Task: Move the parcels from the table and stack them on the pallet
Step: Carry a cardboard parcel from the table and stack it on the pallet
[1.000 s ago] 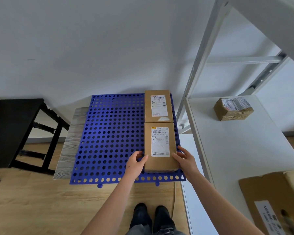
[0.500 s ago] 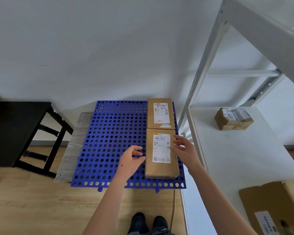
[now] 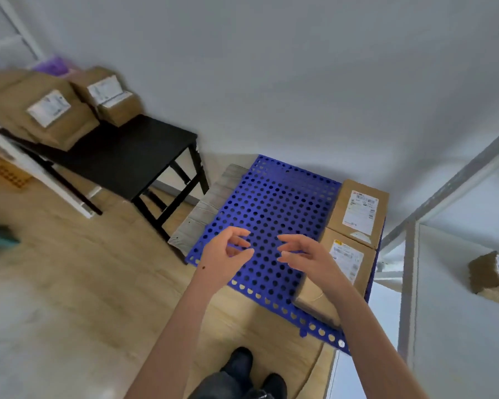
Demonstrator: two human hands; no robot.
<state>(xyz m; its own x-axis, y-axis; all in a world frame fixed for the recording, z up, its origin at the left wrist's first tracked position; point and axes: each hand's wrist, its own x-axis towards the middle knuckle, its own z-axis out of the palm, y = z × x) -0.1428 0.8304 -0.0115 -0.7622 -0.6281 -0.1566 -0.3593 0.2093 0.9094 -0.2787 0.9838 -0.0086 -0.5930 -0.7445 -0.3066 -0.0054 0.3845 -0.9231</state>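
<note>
Two brown labelled parcels lie end to end along the right edge of the blue perforated pallet: a far parcel and a near parcel. My left hand and my right hand hover empty above the pallet's middle, fingers loosely curled, apart from both parcels. At the far left, a large parcel and a smaller parcel sit on the black table.
A white metal shelf stands at the right with a small brown parcel on it. A grey wooden board shows under the pallet's left side. My shoes stand on the wood floor.
Both hands have let go of the near parcel and risen clear of it. The view has swung left, bringing the black table and its parcels into sight.
</note>
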